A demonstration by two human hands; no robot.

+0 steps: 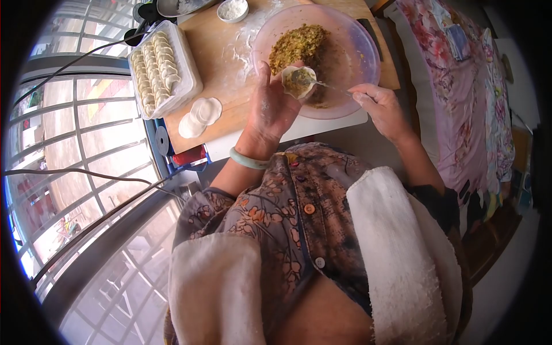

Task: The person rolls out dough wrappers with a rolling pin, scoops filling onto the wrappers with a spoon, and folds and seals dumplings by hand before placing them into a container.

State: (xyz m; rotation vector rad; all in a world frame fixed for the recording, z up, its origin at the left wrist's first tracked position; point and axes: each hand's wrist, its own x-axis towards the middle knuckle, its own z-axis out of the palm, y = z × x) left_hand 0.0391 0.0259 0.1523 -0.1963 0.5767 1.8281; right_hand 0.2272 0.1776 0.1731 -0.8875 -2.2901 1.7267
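My left hand (273,109) is palm up with its thumb apart and carries a dumpling wrapper (287,86) on its fingers. Some filling lies in the cupped wrapper, and the bowl of a metal spoon (330,87) presses on it. My right hand (382,108) pinches the end of the spoon's handle. Both hands are over the near side of a large translucent bowl (359,75). A mound of chopped yellow-green filling (299,46) is heaped on the bowl's far left side.
Several round wrappers (200,117) overlap on the floured wooden board (221,75). A white plastic tray (192,86) with rows of folded dumplings (156,72) stands at the left, beside the barred window (75,126). A small bowl of flour (233,10) is at the back.
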